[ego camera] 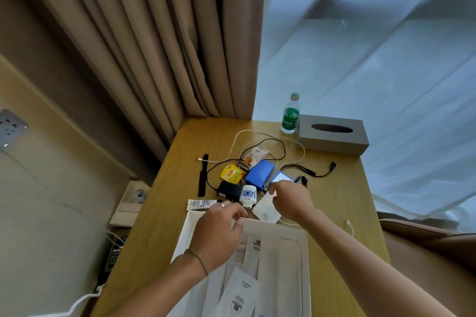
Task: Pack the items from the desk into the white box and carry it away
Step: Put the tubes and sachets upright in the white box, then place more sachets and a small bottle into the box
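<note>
The white box (304, 260) lies open at the desk's near edge, with papers and leaflets inside. My left hand (219, 233) hovers over its far rim, fingers curled; what they hold, if anything, is hidden. My right hand (289, 201) pinches the top corner of a white paper packet (265, 210) just beyond the box. Behind it lie a small white bottle with a blue pattern (247, 194), a black power adapter (229, 190), a blue case (260, 174), a yellow tea sachet (231, 174) and a white tube (202, 204).
Black and white cables (268, 141) loop across the middle of the wooden desk (342, 203). A black strap (202, 177) lies at the left. A green water bottle (290, 116) and a grey tissue box (332, 136) stand at the back right. Curtains hang behind.
</note>
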### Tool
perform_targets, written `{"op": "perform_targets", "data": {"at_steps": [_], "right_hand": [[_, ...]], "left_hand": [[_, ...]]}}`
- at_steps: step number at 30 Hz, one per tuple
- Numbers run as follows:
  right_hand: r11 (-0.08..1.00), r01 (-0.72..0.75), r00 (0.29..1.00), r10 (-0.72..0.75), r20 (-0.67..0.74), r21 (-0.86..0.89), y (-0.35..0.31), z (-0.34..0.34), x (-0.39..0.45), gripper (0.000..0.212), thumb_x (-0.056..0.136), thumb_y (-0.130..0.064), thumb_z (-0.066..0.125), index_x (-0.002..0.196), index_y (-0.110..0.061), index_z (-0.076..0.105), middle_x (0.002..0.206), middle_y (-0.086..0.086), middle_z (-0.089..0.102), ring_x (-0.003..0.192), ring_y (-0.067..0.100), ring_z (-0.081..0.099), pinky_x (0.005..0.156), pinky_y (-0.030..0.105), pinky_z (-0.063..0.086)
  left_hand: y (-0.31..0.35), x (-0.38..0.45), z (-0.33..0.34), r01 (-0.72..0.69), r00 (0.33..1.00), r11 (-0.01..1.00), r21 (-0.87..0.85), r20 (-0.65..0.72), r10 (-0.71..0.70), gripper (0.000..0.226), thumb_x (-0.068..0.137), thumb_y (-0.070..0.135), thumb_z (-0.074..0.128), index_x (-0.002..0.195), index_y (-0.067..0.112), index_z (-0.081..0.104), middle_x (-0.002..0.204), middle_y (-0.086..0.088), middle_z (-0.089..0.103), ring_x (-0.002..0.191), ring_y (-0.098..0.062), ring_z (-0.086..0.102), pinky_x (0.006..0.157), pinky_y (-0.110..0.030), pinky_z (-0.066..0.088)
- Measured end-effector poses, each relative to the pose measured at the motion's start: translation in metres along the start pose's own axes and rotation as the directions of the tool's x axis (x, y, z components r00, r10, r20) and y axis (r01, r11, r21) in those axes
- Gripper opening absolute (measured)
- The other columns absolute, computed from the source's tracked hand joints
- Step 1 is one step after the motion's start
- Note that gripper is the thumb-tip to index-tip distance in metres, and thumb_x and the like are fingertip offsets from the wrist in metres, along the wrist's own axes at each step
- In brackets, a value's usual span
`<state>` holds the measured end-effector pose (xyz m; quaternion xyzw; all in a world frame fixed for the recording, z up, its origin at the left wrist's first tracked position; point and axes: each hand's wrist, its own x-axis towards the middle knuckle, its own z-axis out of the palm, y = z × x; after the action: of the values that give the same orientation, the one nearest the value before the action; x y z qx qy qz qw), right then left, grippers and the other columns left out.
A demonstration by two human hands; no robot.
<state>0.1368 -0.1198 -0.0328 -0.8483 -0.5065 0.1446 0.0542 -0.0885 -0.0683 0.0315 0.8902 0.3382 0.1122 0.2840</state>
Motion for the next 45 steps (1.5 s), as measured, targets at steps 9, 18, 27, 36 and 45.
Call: {"op": "perform_targets", "data": {"at_steps": [9, 18, 27, 36, 45], "right_hand": [[0.852, 0.383, 0.911, -0.286, 0.296, -0.357, 0.0, 0.032, 0.042, 0.055, 0.083, -0.02, 0.073, 0.134, -0.018, 0.053, 0.116, 0.01, 0.054, 0.088, 0.027, 0.062, 0.058, 0.035, 0.039], [0.92, 0.246, 0.968, -0.217, 0.127, -0.304, 0.014, 0.02, 0.046, 0.039, 0.083, -0.023, 0.068, 0.122, -0.022, 0.067, 0.117, 0.005, 0.06, 0.109, 0.026, 0.052, 0.09, 0.04, 0.041], [0.261, -0.332, 0.906, 0.356, 0.23, 0.906, 0.029, -0.01, 0.037, 0.018, 0.091, -0.021, 0.07, 0.108, -0.017, 0.068, 0.087, 0.002, 0.076, 0.069, 0.014, 0.076, 0.057, 0.03, 0.061], [0.002, -0.398, 0.833, 0.419, 0.361, 0.917, 0.042, 0.005, 0.039, 0.011, 0.092, -0.013, 0.068, 0.097, -0.022, 0.064, 0.088, 0.006, 0.075, 0.065, 0.016, 0.074, 0.047, 0.024, 0.053], [-0.031, -0.368, 0.863, 0.359, 0.354, 0.929, 0.04, 0.009, 0.042, 0.01, 0.092, -0.014, 0.068, 0.097, -0.022, 0.068, 0.075, 0.0, 0.078, 0.061, 0.013, 0.075, 0.048, 0.024, 0.054]], "left_hand": [[-0.009, 0.02, -0.01, 0.058, 0.997, 0.998, 0.023, -0.048, -0.057, 0.015, 0.095, 0.021, 0.056, 0.095, 0.03, 0.068, 0.09, 0.017, 0.063, 0.088, 0.001, 0.057, 0.065, -0.009, 0.042], [-0.022, 0.069, 0.009, 0.173, 0.985, 0.985, 0.006, 0.008, -0.173, 0.017, 0.094, 0.017, 0.056, 0.096, 0.027, 0.069, 0.089, 0.011, 0.065, 0.082, -0.004, 0.061, 0.072, -0.03, 0.056], [-0.033, 0.166, 0.058, 0.242, 0.966, 0.968, 0.06, 0.076, -0.247, 0.02, 0.09, 0.015, 0.056, 0.102, 0.027, 0.066, 0.102, 0.006, 0.066, 0.087, -0.013, 0.062, 0.07, -0.029, 0.054], [-0.039, 0.237, 0.113, 0.278, 0.957, 0.951, 0.137, 0.049, -0.287, 0.031, 0.091, 0.018, 0.057, 0.122, 0.021, 0.057, 0.127, -0.008, 0.056, 0.104, -0.029, 0.059, 0.079, -0.038, 0.053], [-0.044, 0.277, 0.132, 0.348, 0.929, 0.876, 0.333, 0.006, -0.371, 0.06, 0.079, 0.058, 0.071, 0.124, 0.021, 0.055, 0.127, -0.009, 0.06, 0.113, -0.029, 0.058, 0.084, -0.039, 0.049]]}}
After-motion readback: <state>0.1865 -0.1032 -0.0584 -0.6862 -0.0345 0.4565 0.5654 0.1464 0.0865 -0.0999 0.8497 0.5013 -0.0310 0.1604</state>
